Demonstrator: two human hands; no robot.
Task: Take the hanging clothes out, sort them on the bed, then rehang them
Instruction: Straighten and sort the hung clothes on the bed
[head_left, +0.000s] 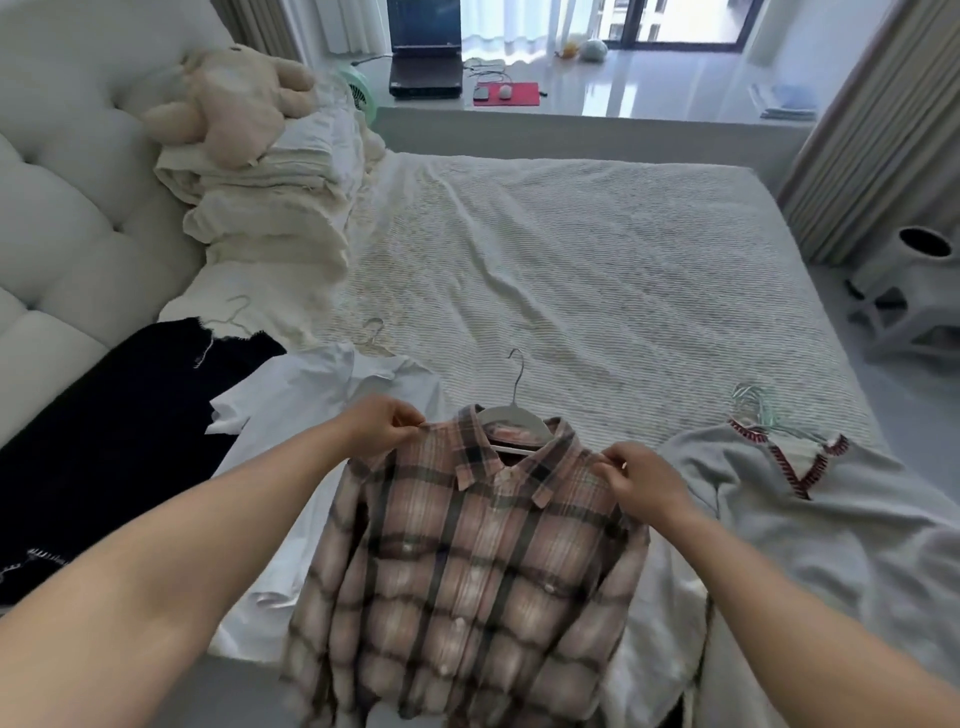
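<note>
- Bedroom scene: bed (597, 249) with a ribbed pale cover, folded bedding and a plush toy (234, 104) stacked at the headboard end, desk with a laptop (426, 62) by the window beyond
- plaid shirt (467, 571) sits on a white hanger (514, 421), held between both hands over the near edge of the bed, lower half hanging off toward the camera
- left hand (382, 428) pinches the shirt's left shoulder seam, thumb and fingertips closed on a small fold of cloth
- right hand (644, 480) pinches the right shoulder the same way, fingers curled tight on fabric, nothing else in it
- hanger hook points away from the grip, up the bed; collar lies midway between the two pinch points
- outboard of the left hand: white shirt (311, 400) on its hanger, then a black garment (119, 431) further out, both flat on the cover
- outboard of the right hand: grey sweater (831, 519) with red-trimmed V neck, on a clear greenish hanger (758, 405), close beside the plaid shirt's sleeve
- handling guess: light, limp woven cotton, zero stiffness, will sag and swing from wherever it's held; not fragile, not slippery
- shoulder pinches keep it spread flat; for carrying to the rail, best hold is probably the hanger hook, since cloth alone could slide off the hanger arms
- buttoned front looks closed, so it shouldn't slip off the hanger easily
</note>
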